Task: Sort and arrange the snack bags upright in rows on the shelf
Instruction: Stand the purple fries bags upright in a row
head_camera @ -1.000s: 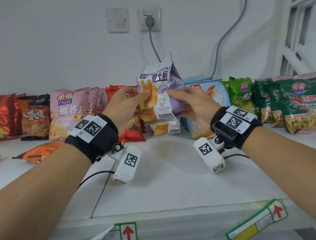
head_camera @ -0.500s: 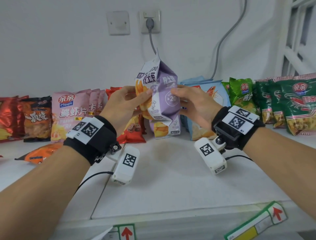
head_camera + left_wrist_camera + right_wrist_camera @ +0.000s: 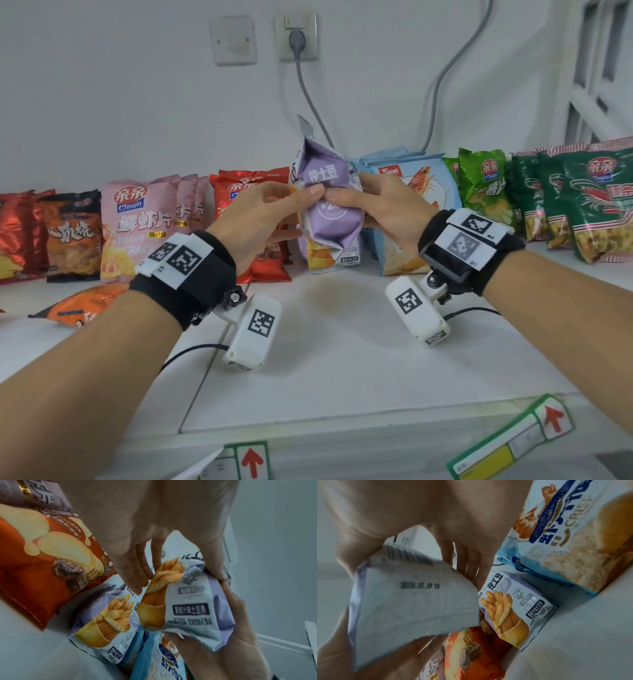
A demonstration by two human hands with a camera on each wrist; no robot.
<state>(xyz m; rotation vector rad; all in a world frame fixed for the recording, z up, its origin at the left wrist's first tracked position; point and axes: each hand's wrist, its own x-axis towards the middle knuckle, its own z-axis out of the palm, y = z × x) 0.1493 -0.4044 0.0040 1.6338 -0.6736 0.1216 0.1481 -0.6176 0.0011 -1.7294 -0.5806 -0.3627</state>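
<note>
A purple-and-white fries snack bag [image 3: 329, 202] hangs in the air above the white shelf [image 3: 342, 359], turned edge-on to me. My left hand [image 3: 274, 212] pinches its left side, thumb on the near face. My right hand [image 3: 370, 205] grips its right side, thumb meeting the left thumb. In the left wrist view the bag [image 3: 188, 601] shows its fries picture; in the right wrist view its back [image 3: 412, 601] shows a printed date. A second matching purple bag [image 3: 329, 257] stands on the shelf right behind and below it, also seen as the standing bag [image 3: 513, 608].
A row of bags stands along the wall: dark red and brown bags [image 3: 68, 236], pink bags [image 3: 144, 222], red bags [image 3: 253, 192], light blue bags [image 3: 418, 192], green bags [image 3: 582, 202]. An orange bag [image 3: 82, 303] lies flat at left. A grey cable [image 3: 308, 99] hangs from the socket.
The held purple bag has been rotated from front-facing to edge-on and pushed a little farther back toward the row. Both thumbs have come together on its near face.
</note>
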